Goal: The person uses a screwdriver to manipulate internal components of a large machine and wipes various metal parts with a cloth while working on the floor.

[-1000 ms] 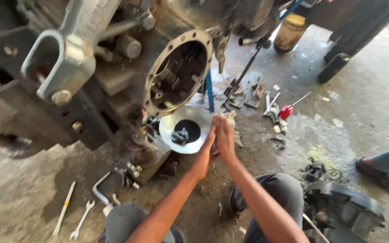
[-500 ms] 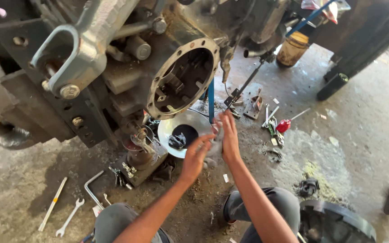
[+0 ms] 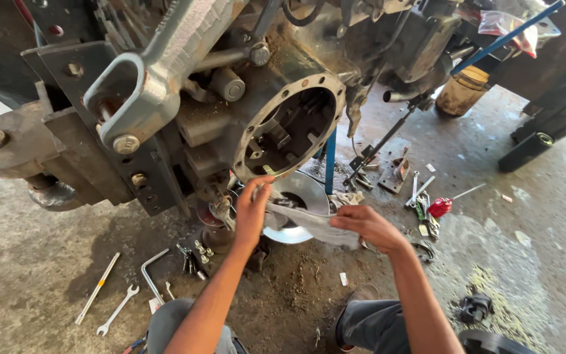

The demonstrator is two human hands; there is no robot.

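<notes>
Grey crumpled cloth rag (image 3: 316, 225) hangs stretched between your two hands, just below the round open port of the machine housing and in front of a shiny round metal bowl (image 3: 309, 196) that sits on the dirty floor. Your left hand (image 3: 253, 208) has its fingers curled together, pinching one end of the rag close to the lower rim of the circular bolt-holed flange (image 3: 293, 128), a ring of bare, worn metal dotted with small holes around a dark cavity where gears and cast parts show. Your right hand (image 3: 367, 226) has its fingers closed over the other end of the rag, bunching the soft fabric in its grip. The housing around the flange is heavy cast metal, greasy and dark, with a pale grey painted lifting arm (image 3: 158, 72) ending in a looped bracket and a large bolt head. On the rough, oil-stained concrete floor (image 3: 40, 262) to your left lie a slim flat open-ended steel spanner (image 3: 118, 309), a long thin rod-like tool (image 3: 98, 288) and a bent L-shaped steel bar (image 3: 150, 274). To your right, well apart from your hands, a red-handled tool (image 3: 441, 206) lies among scattered small wrenches. A blue painted upright bar (image 3: 330, 160) stands just behind the bowl.
</notes>
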